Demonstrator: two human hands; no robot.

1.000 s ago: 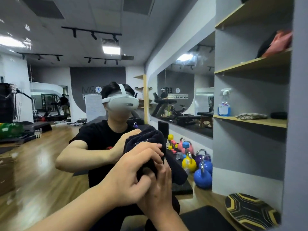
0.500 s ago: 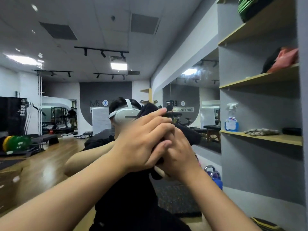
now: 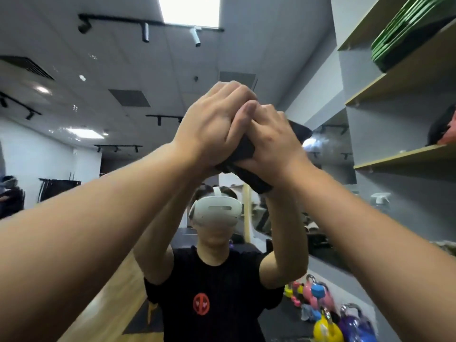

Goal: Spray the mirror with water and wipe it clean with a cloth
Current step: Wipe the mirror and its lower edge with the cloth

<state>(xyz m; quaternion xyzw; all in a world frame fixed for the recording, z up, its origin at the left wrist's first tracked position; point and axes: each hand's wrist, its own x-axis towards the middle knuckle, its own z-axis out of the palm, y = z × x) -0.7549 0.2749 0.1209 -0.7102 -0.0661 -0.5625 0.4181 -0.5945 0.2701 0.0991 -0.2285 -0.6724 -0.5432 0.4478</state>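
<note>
The mirror (image 3: 81, 183) fills the view ahead and reflects me with both arms raised. A dark cloth (image 3: 244, 149) is bunched against the glass above head height, with a corner sticking out to the right (image 3: 299, 131). My left hand (image 3: 209, 127) and my right hand (image 3: 272, 149) are clasped together around the cloth, the left one overlapping the right one's fingers. The spray bottle (image 3: 381, 201) stands on a shelf at the right, blurred and away from both hands.
Grey wall shelves with wooden boards (image 3: 404, 156) stand close on the right, holding green mats (image 3: 409, 33) and a reddish bundle (image 3: 447, 132). Several coloured kettlebells (image 3: 328, 327) sit on the floor at the lower right.
Both hands have risen with the cloth from chest height to above head height on the mirror, and my view has tilted upward toward the ceiling.
</note>
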